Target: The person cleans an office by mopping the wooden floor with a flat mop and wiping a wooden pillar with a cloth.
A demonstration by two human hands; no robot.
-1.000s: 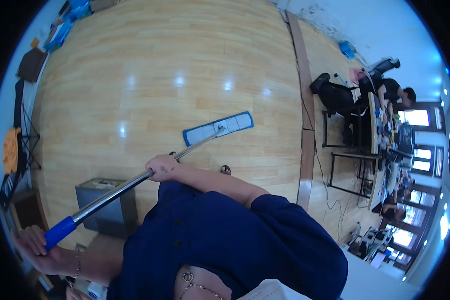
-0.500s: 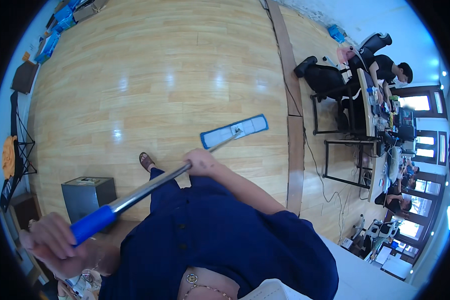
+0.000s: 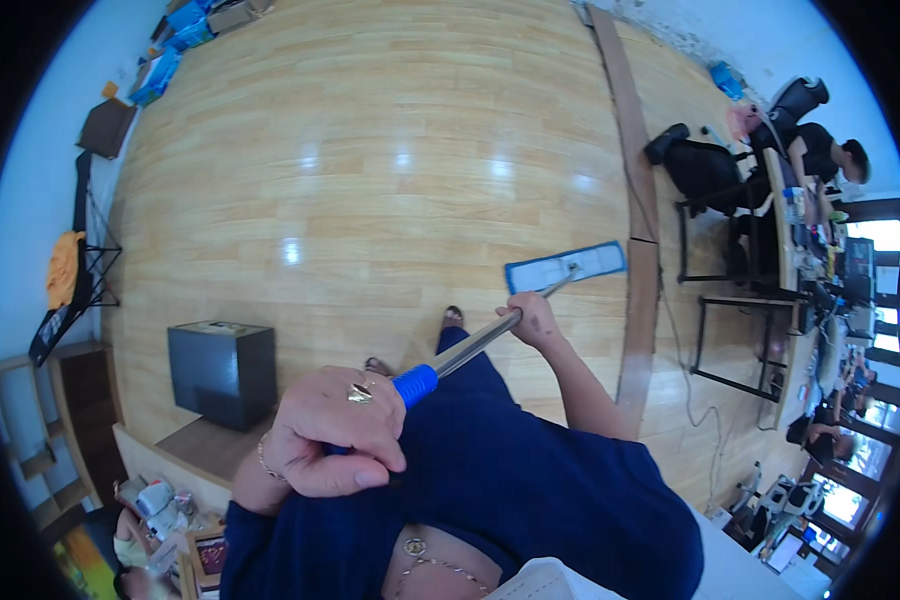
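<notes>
At left edge, orange cloth (image 3: 65, 268) by black folding frame (image 3: 103, 275); nearer and to right, dark grey box (image 3: 225, 375). Grasping blue grip (image 3: 417, 386) of flat mop (image 3: 490, 334) with left hand (image 3: 338, 428), near. Clasping metal pole (image 3: 465, 351) lower down with right hand (image 3: 536, 318), farther and to right. Just beyond, white mop head (image 3: 565, 267) with blue edging, flat on wooden floor (image 3: 370, 220), beside brown floor strip (image 3: 640, 290). At far right, black office chair (image 3: 705, 168) near desk (image 3: 782, 210).

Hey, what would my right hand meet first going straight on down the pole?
Your right hand would likely meet the mop head at the far end of the pole, though depth is unclear.
</notes>
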